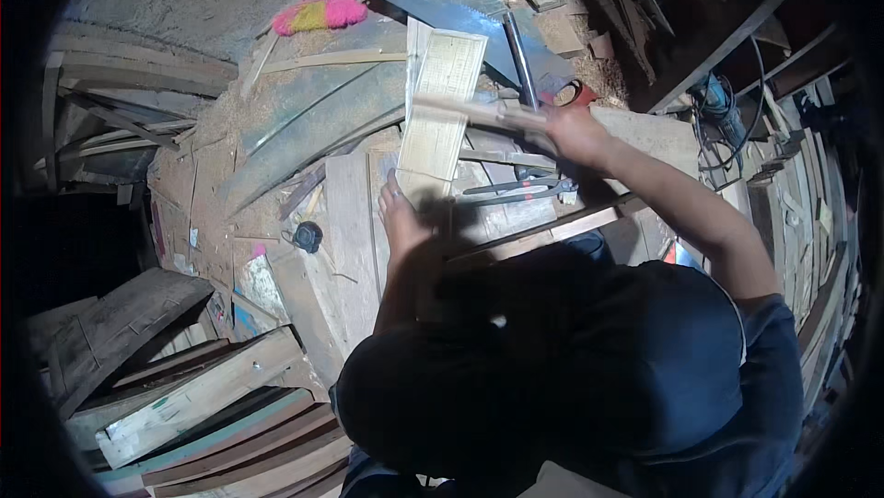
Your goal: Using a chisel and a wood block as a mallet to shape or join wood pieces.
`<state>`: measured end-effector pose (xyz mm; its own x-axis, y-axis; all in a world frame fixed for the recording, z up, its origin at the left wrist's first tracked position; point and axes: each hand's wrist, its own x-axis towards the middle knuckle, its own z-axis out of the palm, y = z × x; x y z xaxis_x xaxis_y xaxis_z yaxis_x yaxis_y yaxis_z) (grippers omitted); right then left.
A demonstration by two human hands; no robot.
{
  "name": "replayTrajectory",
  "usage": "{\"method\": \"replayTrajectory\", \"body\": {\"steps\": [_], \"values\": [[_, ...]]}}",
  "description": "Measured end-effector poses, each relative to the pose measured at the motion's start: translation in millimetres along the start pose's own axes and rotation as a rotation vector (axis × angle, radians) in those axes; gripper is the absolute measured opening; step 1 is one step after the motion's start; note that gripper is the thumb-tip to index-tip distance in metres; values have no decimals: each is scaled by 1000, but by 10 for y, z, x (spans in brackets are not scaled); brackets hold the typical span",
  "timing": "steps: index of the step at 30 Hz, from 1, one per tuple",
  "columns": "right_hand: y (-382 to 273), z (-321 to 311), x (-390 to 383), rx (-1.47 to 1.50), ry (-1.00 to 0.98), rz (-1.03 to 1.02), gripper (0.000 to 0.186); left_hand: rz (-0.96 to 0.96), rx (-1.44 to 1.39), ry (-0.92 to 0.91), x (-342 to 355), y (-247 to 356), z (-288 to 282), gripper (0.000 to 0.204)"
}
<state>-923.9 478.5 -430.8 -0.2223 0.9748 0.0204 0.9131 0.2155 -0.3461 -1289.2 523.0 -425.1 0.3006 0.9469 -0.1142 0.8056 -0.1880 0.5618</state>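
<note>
A pale, narrow board (440,70) with grooved lines lies lengthways before me. My left hand (405,222) grips its lower left edge with curled fingers. My right hand (575,134) is closed on a thin, motion-blurred wooden tool (460,107) that crosses the board; its exact kind is unclear. A wide saw blade (405,1) lies behind the board, with a dark metal tube (517,52) beside it. Long black-handled pliers or pincers (506,187) lie right of the board, under my right wrist's level. A reddish round object (575,93) sits just beyond my right hand.
A pink and yellow fuzzy item (320,12) and a black tape measure (307,237) lie on the sawdust-covered work surface (212,194). Stacked offcuts (198,397) fill the lower left. A teal power tool (723,121) with a looping cable is at the right, among more timber.
</note>
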Motion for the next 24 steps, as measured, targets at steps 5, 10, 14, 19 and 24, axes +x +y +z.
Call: {"method": "replayTrajectory", "body": {"steps": [5,10,14,19,24], "values": [[-228,278,-82,76,104,32,56,-47,-49,5,17,53,53,122],[-187,-186,-39,-72,-188,-33,56,39,4,41,-34,-85,21,117],[-163,-5,14,215,273,202,57,23,-90,66,-124,210,-72,115],[-363,-141,-235,-110,-274,-216,58,95,-133,99,-109,47,6,115],[-31,-108,72,139,196,230,59,-52,-183,45,-100,329,-114,115]]}}
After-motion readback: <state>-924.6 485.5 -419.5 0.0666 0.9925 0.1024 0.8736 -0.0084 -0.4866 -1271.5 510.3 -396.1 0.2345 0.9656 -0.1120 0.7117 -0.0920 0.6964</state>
